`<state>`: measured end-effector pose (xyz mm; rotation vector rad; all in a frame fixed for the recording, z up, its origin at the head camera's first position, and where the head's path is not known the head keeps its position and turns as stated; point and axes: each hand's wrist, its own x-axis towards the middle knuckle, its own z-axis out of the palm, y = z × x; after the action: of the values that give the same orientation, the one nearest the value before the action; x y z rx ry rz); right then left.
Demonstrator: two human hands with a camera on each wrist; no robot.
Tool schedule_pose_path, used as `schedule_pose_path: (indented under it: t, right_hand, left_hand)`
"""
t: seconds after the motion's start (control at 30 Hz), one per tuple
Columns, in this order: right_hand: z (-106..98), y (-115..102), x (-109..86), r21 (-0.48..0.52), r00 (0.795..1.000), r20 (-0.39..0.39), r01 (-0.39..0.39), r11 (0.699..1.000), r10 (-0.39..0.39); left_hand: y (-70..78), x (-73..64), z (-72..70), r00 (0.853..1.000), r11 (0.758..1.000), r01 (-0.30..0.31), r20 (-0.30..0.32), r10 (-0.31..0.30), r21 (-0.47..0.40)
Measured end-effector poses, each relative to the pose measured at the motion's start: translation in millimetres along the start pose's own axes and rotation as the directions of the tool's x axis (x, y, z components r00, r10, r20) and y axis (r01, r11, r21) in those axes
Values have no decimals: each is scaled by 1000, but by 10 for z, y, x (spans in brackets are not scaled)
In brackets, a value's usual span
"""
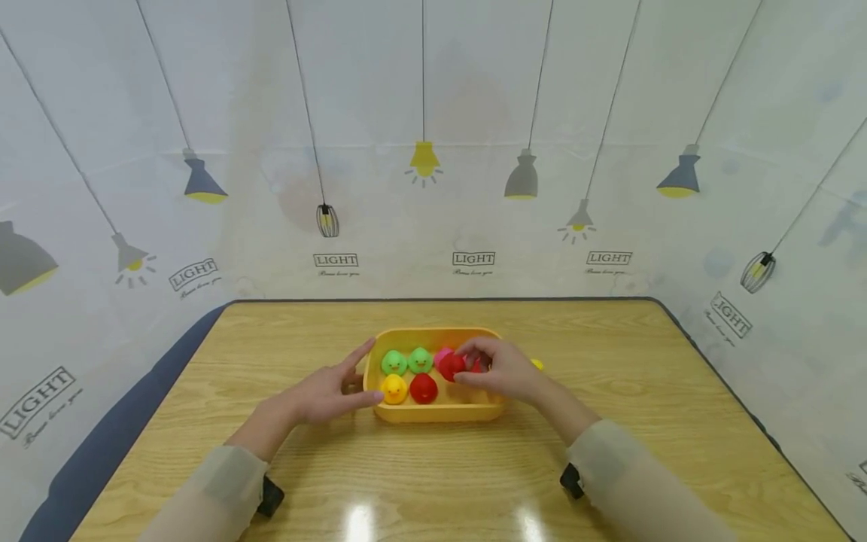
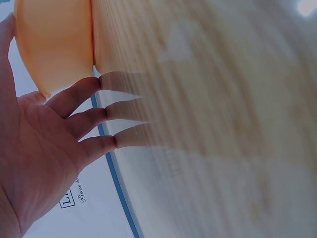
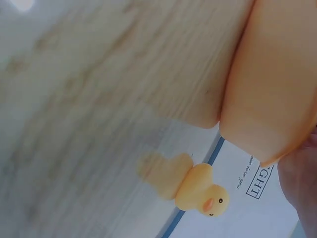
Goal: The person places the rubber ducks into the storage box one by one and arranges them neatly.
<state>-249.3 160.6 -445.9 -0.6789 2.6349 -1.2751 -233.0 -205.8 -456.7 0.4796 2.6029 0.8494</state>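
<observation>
A yellow-orange plastic tray [image 1: 436, 414] stands on the table with several small rubber ducks in it. My left hand [image 1: 328, 391] is at the tray's left end, thumb at the front corner and fingers spread along the side; in the left wrist view its palm [image 2: 42, 144] faces the camera with nothing gripped. Over the right part of the tray my right hand [image 1: 504, 369] pinches a red duck [image 1: 451, 366] between thumb and fingers. Inside are two green ducks [image 1: 420, 360], a yellow duck [image 1: 394, 389], another red duck [image 1: 424, 388] and a pink duck [image 1: 443, 355] partly hidden.
A loose yellow duck [image 3: 200, 191] sits on the table to the right of the tray, mostly covered by the right hand in the head view. The wooden table [image 1: 284, 331] ends at a wall sheet [image 1: 379, 226] printed with lamps.
</observation>
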Motion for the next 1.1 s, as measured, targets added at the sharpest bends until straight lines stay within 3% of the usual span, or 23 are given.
schedule_pose_path:
  t: [0.3,0.8,1.1]
  right_hand:
    - [72,-3,9,-161,1000,29,5,987,-1]
    - [81,-55,13,-325,996,87,13,946,16]
    - [101,-102,23,-402,992,100,-30,915,76]
  left_hand:
    - [-7,-9,-6,1000,1000,0,-4,0,16]
    - [2,-11,8,1000,1000,2,-6,-2,6]
    - [11,-12,5,1000,1000,-1,-8,1,5]
